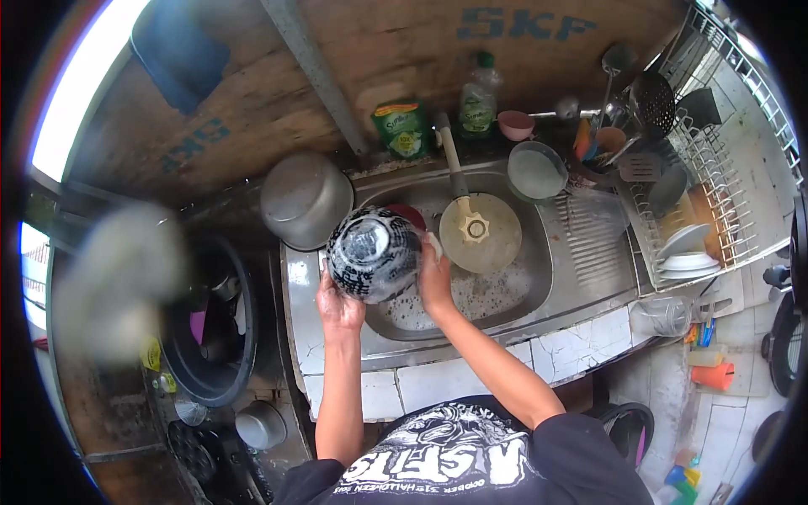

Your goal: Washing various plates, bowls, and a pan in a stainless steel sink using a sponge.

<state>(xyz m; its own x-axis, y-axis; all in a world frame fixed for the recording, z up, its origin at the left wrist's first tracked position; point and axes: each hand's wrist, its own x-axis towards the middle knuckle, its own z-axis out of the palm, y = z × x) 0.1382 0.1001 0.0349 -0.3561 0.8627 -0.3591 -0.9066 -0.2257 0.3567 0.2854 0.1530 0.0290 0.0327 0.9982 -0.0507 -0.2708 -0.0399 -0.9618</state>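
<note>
A round black-and-white patterned bowl [374,255] is tipped so that its foot ring and underside face the camera, with suds on its surface. My left hand [339,304] grips its left lower edge. At the bowl's right side is my right hand [435,278], its fingers partly hidden behind the rim. Something pale, foam or a sponge, shows at those fingers; I cannot tell which. Below the bowl lies the steel sink [536,303], holding foamy water [470,300]. A red object [409,214] is mostly covered by the bowl. A round pan or basin [502,243] sits under the faucet [464,208].
A large metal pot [306,196] stands left of the sink. Behind it are a Sunlight pouch [401,130], a Sunlight bottle [478,104] and a pink bowl [516,125]. A whitish bowl [536,169] rests at the sink's back corner. Right is a dish rack [726,233] with plates.
</note>
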